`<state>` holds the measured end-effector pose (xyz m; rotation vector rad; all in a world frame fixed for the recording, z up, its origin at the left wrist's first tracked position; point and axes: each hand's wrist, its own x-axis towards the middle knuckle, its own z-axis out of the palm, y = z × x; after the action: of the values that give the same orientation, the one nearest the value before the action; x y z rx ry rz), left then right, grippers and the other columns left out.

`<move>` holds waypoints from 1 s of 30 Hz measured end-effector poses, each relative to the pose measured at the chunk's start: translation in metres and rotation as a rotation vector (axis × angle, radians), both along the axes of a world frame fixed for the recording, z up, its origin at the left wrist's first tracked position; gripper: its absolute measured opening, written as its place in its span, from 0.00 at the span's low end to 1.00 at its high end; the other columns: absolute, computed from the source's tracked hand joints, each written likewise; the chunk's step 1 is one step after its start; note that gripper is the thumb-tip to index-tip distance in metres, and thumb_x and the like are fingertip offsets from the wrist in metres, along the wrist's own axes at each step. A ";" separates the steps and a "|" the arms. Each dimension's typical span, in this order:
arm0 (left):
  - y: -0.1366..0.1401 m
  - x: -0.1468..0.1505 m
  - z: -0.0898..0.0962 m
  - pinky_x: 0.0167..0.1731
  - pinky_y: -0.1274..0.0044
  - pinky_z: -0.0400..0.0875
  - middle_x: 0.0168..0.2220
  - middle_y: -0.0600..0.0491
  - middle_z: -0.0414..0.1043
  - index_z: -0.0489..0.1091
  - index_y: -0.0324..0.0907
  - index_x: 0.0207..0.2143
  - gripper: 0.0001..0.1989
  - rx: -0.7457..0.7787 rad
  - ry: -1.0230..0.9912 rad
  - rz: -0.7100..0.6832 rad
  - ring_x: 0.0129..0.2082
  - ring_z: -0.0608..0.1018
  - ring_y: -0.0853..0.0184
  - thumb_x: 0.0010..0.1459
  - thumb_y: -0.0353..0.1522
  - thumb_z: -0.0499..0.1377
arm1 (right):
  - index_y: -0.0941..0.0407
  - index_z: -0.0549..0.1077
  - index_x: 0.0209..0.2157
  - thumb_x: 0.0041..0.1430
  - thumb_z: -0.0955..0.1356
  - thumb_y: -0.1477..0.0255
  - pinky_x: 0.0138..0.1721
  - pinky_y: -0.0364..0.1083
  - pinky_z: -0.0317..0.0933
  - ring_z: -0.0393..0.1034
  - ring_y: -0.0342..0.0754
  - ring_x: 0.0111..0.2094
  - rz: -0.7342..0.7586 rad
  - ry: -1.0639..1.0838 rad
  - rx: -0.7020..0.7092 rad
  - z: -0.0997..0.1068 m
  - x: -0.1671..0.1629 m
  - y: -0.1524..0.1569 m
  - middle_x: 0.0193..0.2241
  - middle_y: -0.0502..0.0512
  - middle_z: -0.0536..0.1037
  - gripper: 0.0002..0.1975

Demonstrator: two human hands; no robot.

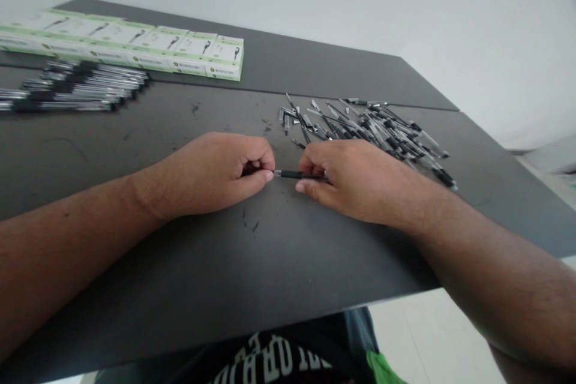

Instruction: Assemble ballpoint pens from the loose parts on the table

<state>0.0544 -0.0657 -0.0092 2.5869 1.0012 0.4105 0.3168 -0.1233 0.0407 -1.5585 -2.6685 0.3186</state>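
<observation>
A pen [290,174] with a black grip and a clear tip end lies level between my hands, above the near part of the table. My left hand [225,169] pinches its left end between thumb and forefinger. The fingers of my right hand [348,175] are closed round the black grip and barrel. Most of the barrel is hidden in the right palm. Beyond my right hand is a loose heap of pen parts [391,132]: clear barrels, black grips, thin refills and small tips.
Finished-looking pens [90,87] lie side by side at the left. Behind them stands a row of green and white boxes [184,51] with pen pictures. The dark grey table [216,276] has black scuff marks; its front edge runs close to my body. A pale wall rises behind.
</observation>
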 end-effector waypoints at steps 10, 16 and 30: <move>-0.001 0.000 0.002 0.38 0.70 0.70 0.32 0.54 0.84 0.81 0.49 0.41 0.12 -0.001 0.009 -0.001 0.35 0.84 0.60 0.67 0.41 0.58 | 0.55 0.87 0.51 0.84 0.66 0.65 0.48 0.51 0.66 0.83 0.56 0.46 0.044 -0.031 -0.007 -0.003 0.000 0.001 0.46 0.60 0.91 0.16; -0.001 -0.001 0.000 0.42 0.69 0.77 0.39 0.53 0.87 0.79 0.49 0.56 0.18 -0.034 -0.115 0.093 0.38 0.87 0.58 0.67 0.44 0.62 | 0.54 0.86 0.53 0.81 0.67 0.67 0.49 0.50 0.66 0.82 0.56 0.46 0.021 0.079 0.028 -0.006 0.006 0.007 0.47 0.59 0.91 0.14; 0.005 -0.002 -0.003 0.48 0.68 0.79 0.41 0.50 0.87 0.83 0.46 0.49 0.16 0.036 -0.030 0.080 0.40 0.86 0.58 0.68 0.42 0.60 | 0.54 0.81 0.49 0.81 0.66 0.65 0.45 0.51 0.68 0.82 0.55 0.42 -0.213 0.396 0.166 -0.007 0.023 0.025 0.40 0.57 0.88 0.13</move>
<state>0.0526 -0.0609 -0.0120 2.5713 1.0995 0.4905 0.3393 -0.0981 0.0334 -1.5238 -2.1549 0.3438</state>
